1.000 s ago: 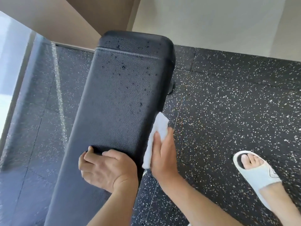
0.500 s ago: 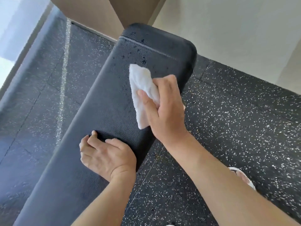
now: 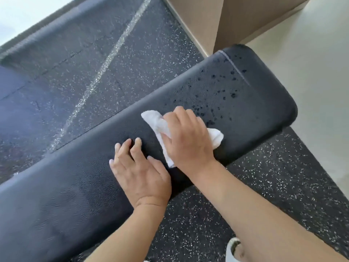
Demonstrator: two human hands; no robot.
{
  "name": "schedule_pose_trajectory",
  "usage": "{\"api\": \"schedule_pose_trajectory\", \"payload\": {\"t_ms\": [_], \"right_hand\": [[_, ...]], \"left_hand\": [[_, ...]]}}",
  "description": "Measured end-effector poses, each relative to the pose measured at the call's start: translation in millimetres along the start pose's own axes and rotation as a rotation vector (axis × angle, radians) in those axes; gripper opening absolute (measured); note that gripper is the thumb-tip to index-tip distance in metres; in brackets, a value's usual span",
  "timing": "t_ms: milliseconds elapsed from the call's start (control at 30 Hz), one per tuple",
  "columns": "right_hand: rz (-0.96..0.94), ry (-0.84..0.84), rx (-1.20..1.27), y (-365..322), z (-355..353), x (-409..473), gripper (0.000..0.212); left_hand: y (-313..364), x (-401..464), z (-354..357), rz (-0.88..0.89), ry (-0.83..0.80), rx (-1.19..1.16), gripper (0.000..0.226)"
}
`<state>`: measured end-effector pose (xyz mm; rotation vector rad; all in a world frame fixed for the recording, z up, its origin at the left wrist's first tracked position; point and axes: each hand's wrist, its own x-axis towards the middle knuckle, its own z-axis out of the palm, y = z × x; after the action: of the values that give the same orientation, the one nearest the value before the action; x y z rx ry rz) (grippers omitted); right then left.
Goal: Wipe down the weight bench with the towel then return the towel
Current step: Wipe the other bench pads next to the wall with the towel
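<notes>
The black padded weight bench (image 3: pixel 66 195) runs from lower left to upper right. Dark water droplets (image 3: pixel 226 91) speckle its far end. My right hand (image 3: pixel 187 140) grips a crumpled white towel (image 3: pixel 156 123) and presses it onto the pad just short of the droplets. The towel sticks out on both sides of the hand. My left hand (image 3: pixel 139 171) rests flat on the pad beside it, fingers straight and slightly spread, holding nothing.
Black speckled rubber flooring (image 3: pixel 264 186) surrounds the bench. A pale wall (image 3: pixel 311 72) and a brown corner panel (image 3: pixel 245 19) stand just beyond the bench's far end. A white slipper (image 3: pixel 233 250) shows at the bottom edge. Bright glazing (image 3: pixel 18 12) lies top left.
My right hand brought the towel from the bench's side up onto the top and now presses it down near my left hand. My left hand's fingers have straightened. The view has swung left.
</notes>
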<state>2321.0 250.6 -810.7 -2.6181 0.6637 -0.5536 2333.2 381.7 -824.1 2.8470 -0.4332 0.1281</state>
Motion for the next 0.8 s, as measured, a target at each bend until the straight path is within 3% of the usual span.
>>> {"api": "schedule_pose_trajectory", "payload": {"t_ms": [100, 267, 433, 633, 800], "right_hand": [[-0.044, 0.014, -0.042, 5.1, 23.0, 76.7, 0.016], [-0.135, -0.153, -0.131, -3.3, 46.8, 135.1, 0.011], [-0.134, -0.057, 0.015, 10.9, 13.0, 72.6, 0.013], [-0.297, -0.21, 0.073, 41.3, -47.6, -44.1, 0.015], [-0.476, -0.215, 0.015, 53.7, -37.7, -14.6, 0.013]], "left_hand": [[0.9, 1.3, -3.8, -0.005, -0.012, -0.004, 0.053], [2.4, 0.8, -5.6, -0.006, -0.006, 0.003, 0.053], [3.9, 1.1, -6.1, -0.01, -0.003, 0.003, 0.054], [2.9, -0.1, -4.9, -0.007, 0.022, -0.009, 0.052], [2.4, 0.1, -4.2, -0.002, 0.026, -0.027, 0.051]]}}
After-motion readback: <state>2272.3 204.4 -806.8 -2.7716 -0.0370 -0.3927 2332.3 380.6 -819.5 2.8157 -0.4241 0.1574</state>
